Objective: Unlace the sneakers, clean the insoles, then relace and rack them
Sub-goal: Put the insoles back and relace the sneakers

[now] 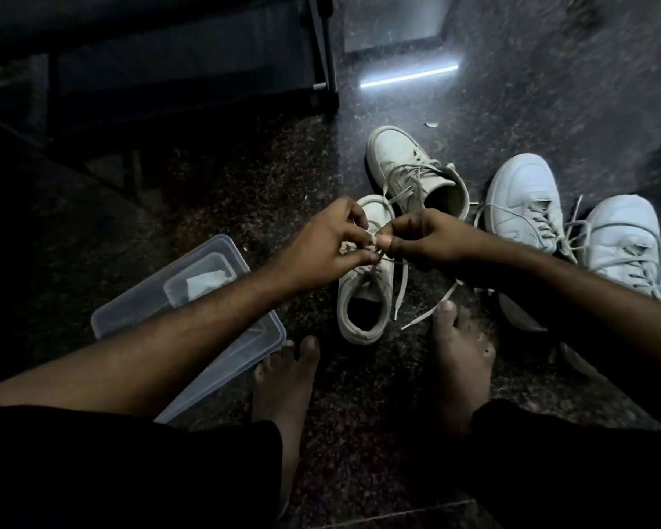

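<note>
I'm watching the nearest sneaker (365, 295) sitting on the dark floor (512, 89) between two bare feet, its lace (401, 284) trailing loose. My left hand (321, 246) and right hand (424, 238) are both pinching the lace, probably at an eyelet. Three more sneakers are lying beyond; a plastic tub (191, 299) is sitting left.

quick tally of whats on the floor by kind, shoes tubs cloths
sneakers: 4, at and
clear plastic tubs: 2, a big tub with a small tub inside
white cloth: 1
total: 7
</note>
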`<state>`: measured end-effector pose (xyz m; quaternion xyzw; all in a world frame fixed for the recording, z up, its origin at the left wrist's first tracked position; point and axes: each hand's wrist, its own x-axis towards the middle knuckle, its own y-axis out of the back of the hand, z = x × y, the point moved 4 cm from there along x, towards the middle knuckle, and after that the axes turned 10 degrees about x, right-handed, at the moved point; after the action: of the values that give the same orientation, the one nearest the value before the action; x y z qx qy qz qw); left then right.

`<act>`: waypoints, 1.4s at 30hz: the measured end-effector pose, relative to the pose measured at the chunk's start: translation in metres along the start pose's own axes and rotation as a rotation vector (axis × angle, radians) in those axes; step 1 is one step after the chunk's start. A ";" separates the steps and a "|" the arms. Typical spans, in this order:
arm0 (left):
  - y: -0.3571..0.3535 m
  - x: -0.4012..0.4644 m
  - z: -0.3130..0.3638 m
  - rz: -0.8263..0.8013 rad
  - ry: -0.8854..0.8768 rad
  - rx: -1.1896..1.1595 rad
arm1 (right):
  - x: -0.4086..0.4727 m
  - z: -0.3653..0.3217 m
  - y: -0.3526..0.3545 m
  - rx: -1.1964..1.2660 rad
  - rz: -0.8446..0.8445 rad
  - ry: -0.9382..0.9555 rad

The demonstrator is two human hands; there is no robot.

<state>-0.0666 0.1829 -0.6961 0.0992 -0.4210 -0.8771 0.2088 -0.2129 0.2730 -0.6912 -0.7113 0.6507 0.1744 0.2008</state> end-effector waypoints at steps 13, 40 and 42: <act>0.002 -0.015 0.005 0.032 0.407 -0.638 | -0.029 -0.004 0.027 -1.265 0.378 0.185; -0.019 -0.009 0.025 -0.191 0.353 -0.585 | -0.026 -0.039 -0.008 0.302 -0.029 0.235; -0.016 -0.010 0.022 -0.190 0.384 -0.587 | -0.024 -0.038 0.006 0.436 0.102 0.262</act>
<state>-0.0701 0.2115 -0.6949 0.2366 -0.0933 -0.9415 0.2212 -0.2213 0.2738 -0.6471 -0.6339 0.7285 -0.0536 0.2540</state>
